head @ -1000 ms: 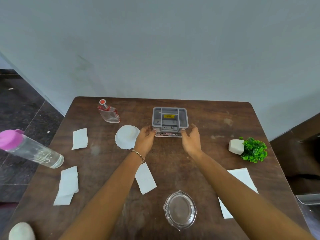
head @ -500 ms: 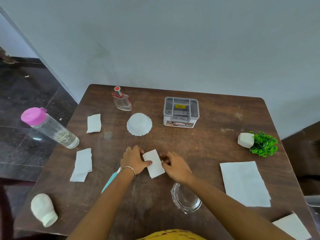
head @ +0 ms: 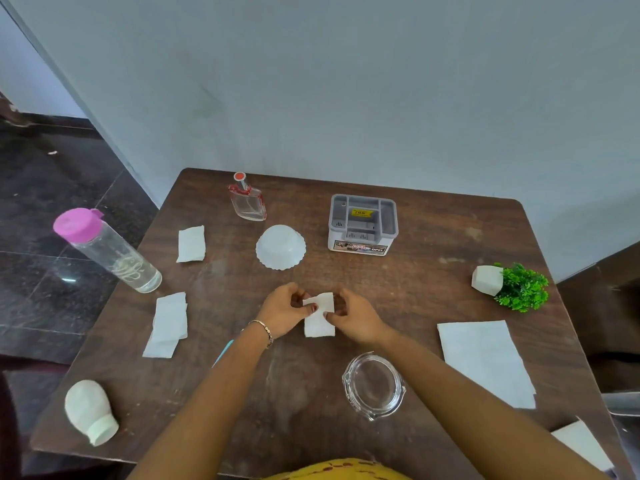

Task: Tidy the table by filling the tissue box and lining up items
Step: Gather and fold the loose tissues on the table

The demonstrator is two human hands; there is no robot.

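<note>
Both hands meet over the middle of the brown wooden counter (head: 433, 271) and share one grip on a small white tissue (head: 319, 317): the left hand (head: 282, 315) pinches its upper left edge between thumb and fingers, the right hand (head: 355, 318) pinches the right edge, and the top of the sheet is raised and bent while its lower part hangs toward the counter. Beyond the grip and a little to the right stands the grey tissue box (head: 362, 225), open on top and split into compartments; a yellow sticker lies inside with print too small to read, and the label on its near wall ends in the word "OPEL", the rest too blurred to make out. Just beyond the grip to the left sits an upturned white bowl (head: 281, 247) with a scalloped rim, and farther back a small glass bottle (head: 248, 199) with a red cap. Left of the grip lie two more tissues, one near the back (head: 191, 244) and a folded pair nearer (head: 168, 323), with a clear water bottle (head: 105, 249) with a pink lid standing at the counter's left edge. Between the grip and the person rests a clear glass dish (head: 374, 384), close by the right forearm. Right of the grip are a large white sheet (head: 485, 362) and a toppled green plant (head: 512, 285) in a white pot. A white lump-shaped thing (head: 90, 412) lies at the near left corner.
</note>
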